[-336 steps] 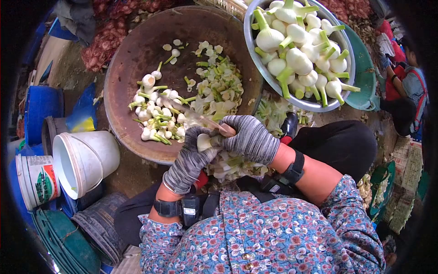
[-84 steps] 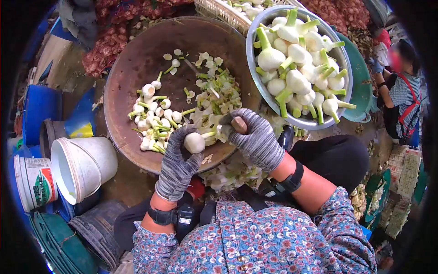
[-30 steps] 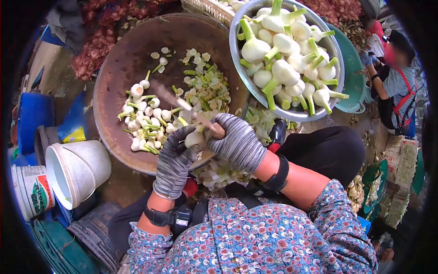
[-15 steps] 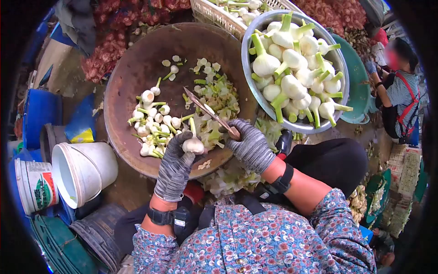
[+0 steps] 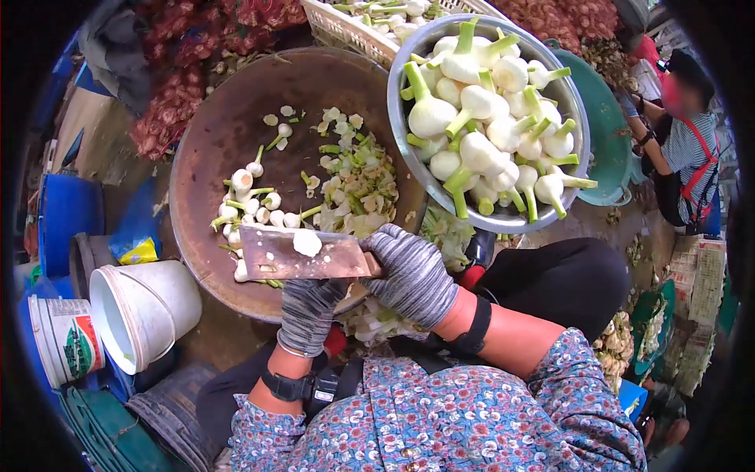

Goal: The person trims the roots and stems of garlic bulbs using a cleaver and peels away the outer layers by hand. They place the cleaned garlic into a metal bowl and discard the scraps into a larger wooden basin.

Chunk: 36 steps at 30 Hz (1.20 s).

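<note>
Cleaver is above the near part of the brown pan, broad side toward the camera, a pale slice on its blade. Right hand: gloved, fingers wrapped around the cleaver's handle. Left hand: gloved, partly behind the blade; its fingers are hidden and their grip cannot be determined. Small white bulbs lie in the pan, left of the trimmings. Metal bowl beyond the right hand holds larger stemmed bulbs.
</note>
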{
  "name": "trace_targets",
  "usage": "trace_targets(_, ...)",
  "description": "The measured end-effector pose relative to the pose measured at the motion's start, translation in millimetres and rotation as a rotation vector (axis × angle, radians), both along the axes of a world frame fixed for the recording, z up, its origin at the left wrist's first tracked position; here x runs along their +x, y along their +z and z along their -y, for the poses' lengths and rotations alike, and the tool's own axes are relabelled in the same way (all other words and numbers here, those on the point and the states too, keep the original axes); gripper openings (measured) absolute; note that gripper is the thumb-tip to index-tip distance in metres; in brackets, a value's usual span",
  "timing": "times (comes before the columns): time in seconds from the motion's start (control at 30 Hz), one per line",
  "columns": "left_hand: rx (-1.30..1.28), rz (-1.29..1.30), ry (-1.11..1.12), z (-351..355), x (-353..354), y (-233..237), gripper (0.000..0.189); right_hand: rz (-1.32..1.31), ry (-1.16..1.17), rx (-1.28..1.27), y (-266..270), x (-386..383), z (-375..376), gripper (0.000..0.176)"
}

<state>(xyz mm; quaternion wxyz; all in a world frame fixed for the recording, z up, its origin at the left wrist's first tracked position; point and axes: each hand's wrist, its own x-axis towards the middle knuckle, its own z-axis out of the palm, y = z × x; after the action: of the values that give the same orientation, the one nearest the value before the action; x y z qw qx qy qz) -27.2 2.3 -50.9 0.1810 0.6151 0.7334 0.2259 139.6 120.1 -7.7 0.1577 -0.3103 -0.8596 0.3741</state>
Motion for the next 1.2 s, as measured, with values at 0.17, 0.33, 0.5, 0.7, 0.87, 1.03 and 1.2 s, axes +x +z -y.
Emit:
trace_targets(0.17, 0.002, 0.656, 0.152, -6, 11, 13, 0.040, 0.053, -0.035, -0.051, 0, -2, -2, 0.034)
trace_targets(0.33, 0.023, 1.033, 0.283, 1, 17, 30, 0.047, 0.010, -0.247, -0.316, -23, -2, -10, 0.029)
trace_targets(0.5, 0.051, 1.566, 0.279, 7, 9, 40, 0.051, 0.121, -0.327, -0.257, -56, 6, -22, 0.031)
trace_targets(0.7, 0.116, 1.722, 0.342, 7, 11, 39, 0.041, 0.152, -0.244, -0.255, -51, 3, -15, 0.030)
trace_targets(0.87, 0.137, 1.500, 0.392, 8, 10, 32, 0.012, 0.150, -0.215, -0.275, -69, -2, -11, 0.031)
trace_targets(1.03, 0.054, 1.670, 0.481, 5, 4, 24, 0.030, 0.182, -0.205, -0.324, -62, 3, -7, 0.035)
trace_targets(1.2, -0.053, 1.888, 0.581, -3, 7, 35, 0.052, 0.164, -0.220, -0.346, -69, 9, -8, 0.038)
